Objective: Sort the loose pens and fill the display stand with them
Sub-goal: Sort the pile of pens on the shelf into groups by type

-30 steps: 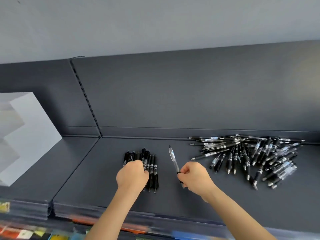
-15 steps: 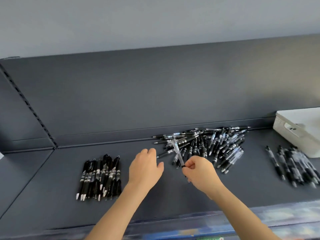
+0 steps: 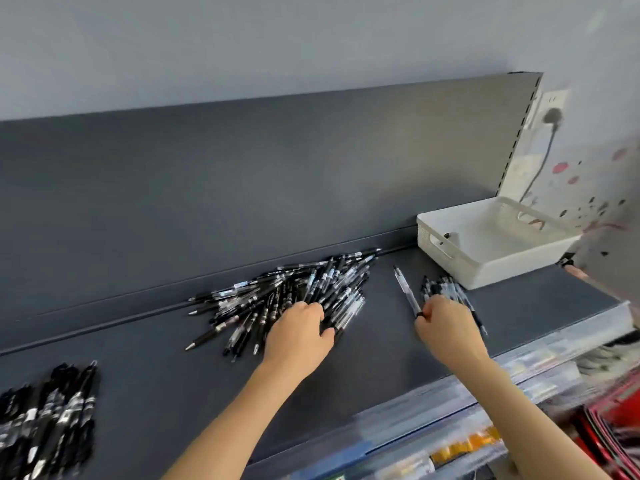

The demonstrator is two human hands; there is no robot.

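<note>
pinching a clear pen point(image 3: 406, 291) by its near end in the right grip point(image 3: 446, 329), clamped on the barrel. noted with long axis pointing away and slightly left. found just right of it, on the shelf point(image 3: 381, 358): small clear-pen group point(image 3: 446, 289), roughly parallel, partly hidden by that grip, far nearer to it than to the left grip point(image 3: 298, 336). judged to need only a short shift right to lay alongside, no turning. recorded left grip curled round pens at near right edge of the loose pile point(image 3: 277, 299); count not discernible. seeing no display stand.
</note>
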